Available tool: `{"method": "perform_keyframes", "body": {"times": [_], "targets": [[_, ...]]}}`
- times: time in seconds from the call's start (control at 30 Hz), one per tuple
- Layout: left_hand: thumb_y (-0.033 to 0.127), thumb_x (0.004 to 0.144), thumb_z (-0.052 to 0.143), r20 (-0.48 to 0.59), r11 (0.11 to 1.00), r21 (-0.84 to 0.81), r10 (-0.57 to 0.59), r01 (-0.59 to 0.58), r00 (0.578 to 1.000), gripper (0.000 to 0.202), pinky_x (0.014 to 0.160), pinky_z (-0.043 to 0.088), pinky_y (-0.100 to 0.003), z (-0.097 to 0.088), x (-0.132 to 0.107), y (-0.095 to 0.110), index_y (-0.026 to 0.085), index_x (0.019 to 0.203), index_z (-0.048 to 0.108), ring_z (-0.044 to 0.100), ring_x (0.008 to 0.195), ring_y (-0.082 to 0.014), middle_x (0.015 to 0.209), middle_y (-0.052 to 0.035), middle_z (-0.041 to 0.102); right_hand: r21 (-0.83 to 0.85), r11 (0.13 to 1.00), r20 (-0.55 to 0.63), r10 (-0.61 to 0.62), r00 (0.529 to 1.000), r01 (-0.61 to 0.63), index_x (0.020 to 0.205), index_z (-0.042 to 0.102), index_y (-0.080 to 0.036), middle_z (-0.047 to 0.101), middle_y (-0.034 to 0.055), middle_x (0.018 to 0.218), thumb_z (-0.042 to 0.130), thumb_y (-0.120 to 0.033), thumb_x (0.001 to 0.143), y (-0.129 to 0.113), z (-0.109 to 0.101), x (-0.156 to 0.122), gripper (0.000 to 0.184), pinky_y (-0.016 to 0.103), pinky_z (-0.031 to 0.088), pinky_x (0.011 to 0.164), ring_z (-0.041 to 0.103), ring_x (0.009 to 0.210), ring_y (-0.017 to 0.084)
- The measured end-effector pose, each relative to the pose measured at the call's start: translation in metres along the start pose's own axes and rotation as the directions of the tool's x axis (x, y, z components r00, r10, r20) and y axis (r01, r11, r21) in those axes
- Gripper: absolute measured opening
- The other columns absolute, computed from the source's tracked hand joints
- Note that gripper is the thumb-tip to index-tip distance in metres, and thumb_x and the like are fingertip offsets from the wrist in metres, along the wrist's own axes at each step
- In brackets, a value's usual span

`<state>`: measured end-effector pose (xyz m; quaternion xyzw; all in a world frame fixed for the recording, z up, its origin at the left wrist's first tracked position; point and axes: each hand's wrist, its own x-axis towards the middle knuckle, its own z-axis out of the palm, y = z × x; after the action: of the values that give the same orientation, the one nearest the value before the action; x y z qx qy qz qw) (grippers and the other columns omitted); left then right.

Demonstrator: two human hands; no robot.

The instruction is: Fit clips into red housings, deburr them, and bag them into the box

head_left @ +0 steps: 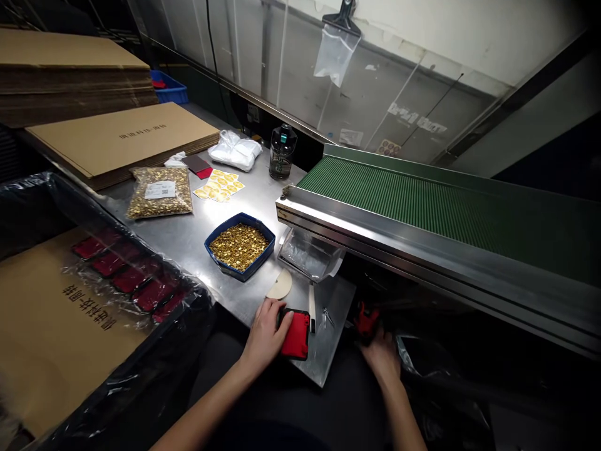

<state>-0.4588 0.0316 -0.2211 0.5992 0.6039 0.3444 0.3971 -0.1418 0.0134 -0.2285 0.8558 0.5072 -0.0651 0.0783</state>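
Note:
My left hand (pixel 265 332) grips the left edge of a flat red case with a black rim (pixel 297 335) at the front of the metal table. Its thumb lies along the case and the fingers curl at the top corner. Off the table's right edge, my right hand (pixel 381 356) is closed around a red and black piece (pixel 366 322), whose exact kind is too dark to make out. Just beyond my left hand lies a cream-coloured disc (pixel 280 285). A white-handled tool (pixel 312 307) and small metal tweezers (pixel 327 317) rest beside the case.
A blue tray (pixel 239 274) holds small gold parts. Behind it are a bag of gold parts (pixel 159 207), stickers (pixel 220 186) and a dark bottle (pixel 282 153). The green conveyor (pixel 389 197) runs along the right. At left stands a black-lined box (pixel 178 319) with red cases inside.

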Motion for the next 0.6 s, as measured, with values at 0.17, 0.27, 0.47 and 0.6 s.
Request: {"method": "perform_keyframes", "body": {"times": [0.17,0.27,0.47,0.6], "targets": [[0.038,0.101,0.048,-0.034,1.000,-0.005,0.006,-0.006,0.999,0.026,0.103,0.044,-0.047,-0.010,-0.018,0.004,0.023,0.120,0.057,0.055,0.114,-0.0273,0.117,-0.0099,0.059,0.166,0.977,-0.081,-0.124,0.989,0.136,0.127,0.060,-0.011,0.068,0.0215,0.113,0.038,-0.041,0.102,-0.027,-0.062,-0.033,0.045,0.042,0.054,0.079,0.070,0.098,0.032],[0.037,0.102,0.046,-0.037,1.000,-0.006,0.018,-0.018,0.999,0.021,0.098,0.046,-0.045,-0.017,-0.034,0.013,0.024,0.115,0.058,0.055,0.112,-0.0270,0.114,-0.0093,0.060,0.272,0.872,-0.129,-0.387,0.913,0.408,0.130,0.060,-0.025,0.066,0.0091,0.130,0.031,-0.043,0.106,-0.092,-0.097,-0.038,0.042,0.029,0.051,0.094,0.065,0.113,0.020],[0.032,0.102,0.046,0.035,0.994,-0.076,0.077,-0.074,0.996,0.017,0.088,0.048,-0.040,-0.027,-0.068,0.041,0.026,0.100,0.061,0.058,0.098,-0.0248,0.099,-0.0067,0.063,0.263,0.808,0.003,-0.548,0.837,0.528,0.120,0.064,-0.017,0.068,0.0079,0.118,0.059,-0.037,0.100,-0.242,-0.112,0.030,0.029,0.042,0.056,0.091,0.067,0.104,0.021],[0.037,0.100,0.046,0.074,0.991,-0.133,0.043,-0.033,0.996,0.020,0.079,0.049,-0.039,-0.038,-0.097,0.046,0.028,0.092,0.062,0.060,0.086,-0.0254,0.088,-0.0069,0.064,0.212,0.867,0.164,-0.486,0.858,0.451,0.122,0.062,-0.015,0.066,0.0084,0.119,0.064,-0.035,0.098,-0.280,-0.103,0.072,0.031,0.041,0.058,0.086,0.067,0.100,0.021]]}}
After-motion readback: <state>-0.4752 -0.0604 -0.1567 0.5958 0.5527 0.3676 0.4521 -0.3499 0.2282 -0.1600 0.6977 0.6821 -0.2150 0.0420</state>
